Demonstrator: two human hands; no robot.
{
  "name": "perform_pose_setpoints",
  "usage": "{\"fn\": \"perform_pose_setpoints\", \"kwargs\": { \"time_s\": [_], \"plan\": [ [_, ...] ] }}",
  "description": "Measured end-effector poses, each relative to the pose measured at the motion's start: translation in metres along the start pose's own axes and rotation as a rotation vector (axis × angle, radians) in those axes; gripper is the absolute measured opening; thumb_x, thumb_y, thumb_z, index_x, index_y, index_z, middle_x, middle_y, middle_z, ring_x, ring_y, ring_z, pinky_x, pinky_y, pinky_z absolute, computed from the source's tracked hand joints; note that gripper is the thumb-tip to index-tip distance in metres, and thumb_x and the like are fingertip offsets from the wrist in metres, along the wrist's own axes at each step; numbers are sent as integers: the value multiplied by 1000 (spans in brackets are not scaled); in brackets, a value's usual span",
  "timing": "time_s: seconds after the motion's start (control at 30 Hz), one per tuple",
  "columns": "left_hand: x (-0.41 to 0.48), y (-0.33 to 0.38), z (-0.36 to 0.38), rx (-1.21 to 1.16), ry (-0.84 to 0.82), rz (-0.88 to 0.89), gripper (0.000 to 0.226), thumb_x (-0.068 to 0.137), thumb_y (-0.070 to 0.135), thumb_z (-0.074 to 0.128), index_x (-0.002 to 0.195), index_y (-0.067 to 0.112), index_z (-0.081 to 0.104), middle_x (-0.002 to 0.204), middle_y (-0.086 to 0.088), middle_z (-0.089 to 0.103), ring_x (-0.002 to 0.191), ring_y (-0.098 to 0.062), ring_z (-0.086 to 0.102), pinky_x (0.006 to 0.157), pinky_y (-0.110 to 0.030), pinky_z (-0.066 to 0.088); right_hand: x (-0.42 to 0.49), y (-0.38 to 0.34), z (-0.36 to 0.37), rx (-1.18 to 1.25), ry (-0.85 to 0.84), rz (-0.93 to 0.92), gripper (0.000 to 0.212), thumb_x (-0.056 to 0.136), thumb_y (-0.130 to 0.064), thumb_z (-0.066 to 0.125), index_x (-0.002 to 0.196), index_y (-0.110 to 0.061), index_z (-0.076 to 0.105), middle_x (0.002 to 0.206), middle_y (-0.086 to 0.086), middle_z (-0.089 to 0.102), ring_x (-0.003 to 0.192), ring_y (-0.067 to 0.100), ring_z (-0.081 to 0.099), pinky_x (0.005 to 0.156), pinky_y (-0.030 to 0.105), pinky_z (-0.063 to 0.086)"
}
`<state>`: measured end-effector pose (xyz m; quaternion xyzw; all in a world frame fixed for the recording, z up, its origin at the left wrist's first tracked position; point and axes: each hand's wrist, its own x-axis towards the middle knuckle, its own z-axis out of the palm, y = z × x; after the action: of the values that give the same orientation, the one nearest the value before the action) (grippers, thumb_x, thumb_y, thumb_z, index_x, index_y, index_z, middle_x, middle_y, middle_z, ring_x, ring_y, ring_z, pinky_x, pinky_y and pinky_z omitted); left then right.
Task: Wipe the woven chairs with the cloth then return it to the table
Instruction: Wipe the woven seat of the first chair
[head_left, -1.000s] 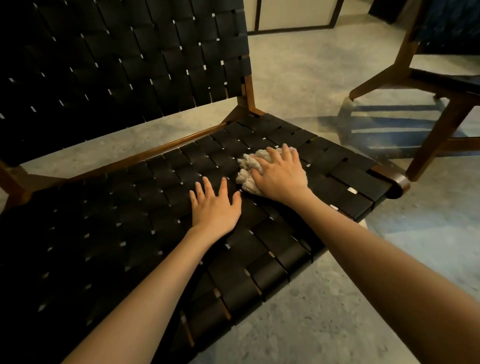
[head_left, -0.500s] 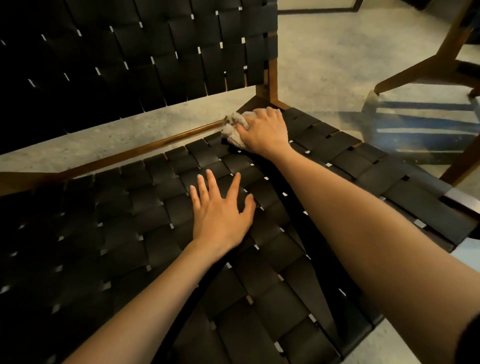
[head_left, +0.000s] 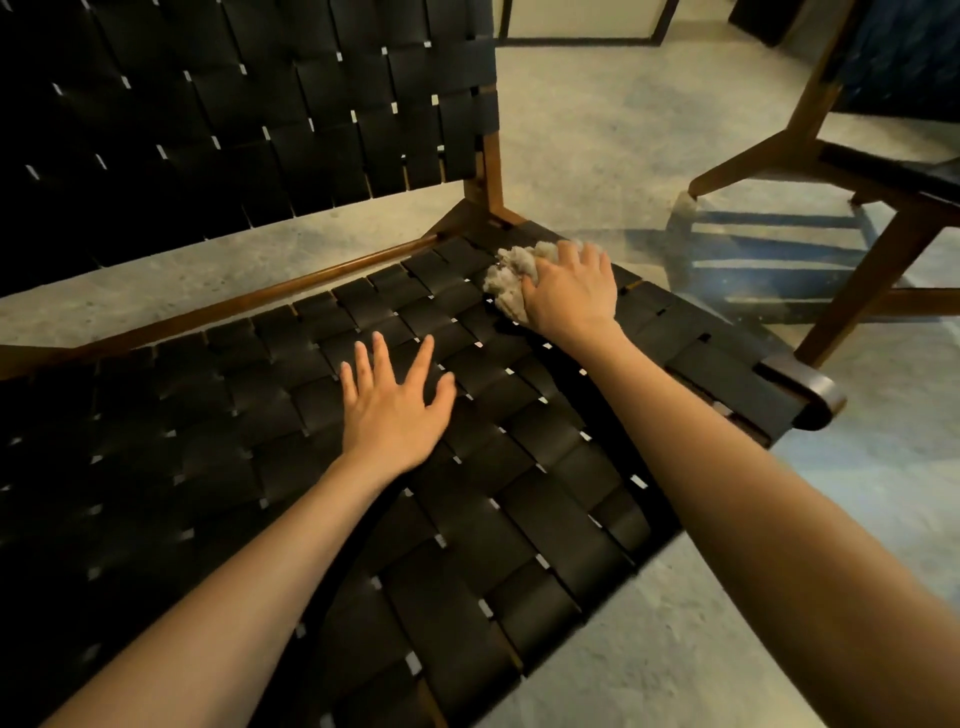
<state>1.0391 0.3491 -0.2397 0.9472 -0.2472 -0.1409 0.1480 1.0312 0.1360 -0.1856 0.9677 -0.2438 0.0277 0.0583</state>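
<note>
Slightly off the back post (head_left: 491, 171) now, right hand (head_left: 571, 293) grasps cloth (head_left: 511, 280), left hand (head_left: 397, 410) lies flat, released, on seat (head_left: 524, 467); wiping unfinished.

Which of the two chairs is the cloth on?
The near chair: the right hand holds the cloth on its woven seat. The far chair, at upper right, is untouched.

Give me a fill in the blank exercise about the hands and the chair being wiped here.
The right hand grips a crumpled cloth against the ____ of the woven chair. The left hand rests palm down there and holds ____. The chair's frame is made of ____.
Missing words: seat; nothing; wood.
</note>
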Motion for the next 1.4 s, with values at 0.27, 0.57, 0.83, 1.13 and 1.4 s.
{"fn": "perform_pose_setpoints", "kwargs": {
  "time_s": [0.27,0.57,0.83,1.13,1.4],
  "plan": [
    [-37,9,-7,-5,-101,-31,54,98,54,13,149,38,2,160,-1,-7,145,-25,-11,116,-41,-7,-106,68,-33,75,68,77,43,99,-41,36,135,-24,52,146,11,37,135,35,28,112,44,20],
    [-105,-18,-29,0,-117,-6,51,100,51,17,149,38,14,160,2,1,146,-18,-2,116,-37,-1,-153,26,-40,259,35,-26,41,94,-47,39,126,-30,59,131,2,53,121,23,42,95,35,37],
    [-169,-73,-44,163,-23,-169,51,98,54,14,147,42,17,159,2,7,146,-23,3,117,-39,0,-214,-89,-41,399,-75,-357,51,88,-61,40,120,-27,61,123,2,60,116,24,52,93,39,45],
    [-150,-58,-45,111,-42,-92,50,99,51,16,148,41,15,160,-1,4,146,-27,-2,117,-43,-2,-132,19,-36,37,-27,12,50,97,-52,30,135,-23,48,141,13,42,133,35,30,111,50,20],
    [-108,-43,-37,109,-33,-120,52,101,46,20,150,33,12,160,-7,1,146,-29,-3,117,-45,-2,-151,-74,-18,313,-195,-253,70,84,-72,35,134,-25,49,136,10,49,127,30,40,103,43,35]
  ]
}}
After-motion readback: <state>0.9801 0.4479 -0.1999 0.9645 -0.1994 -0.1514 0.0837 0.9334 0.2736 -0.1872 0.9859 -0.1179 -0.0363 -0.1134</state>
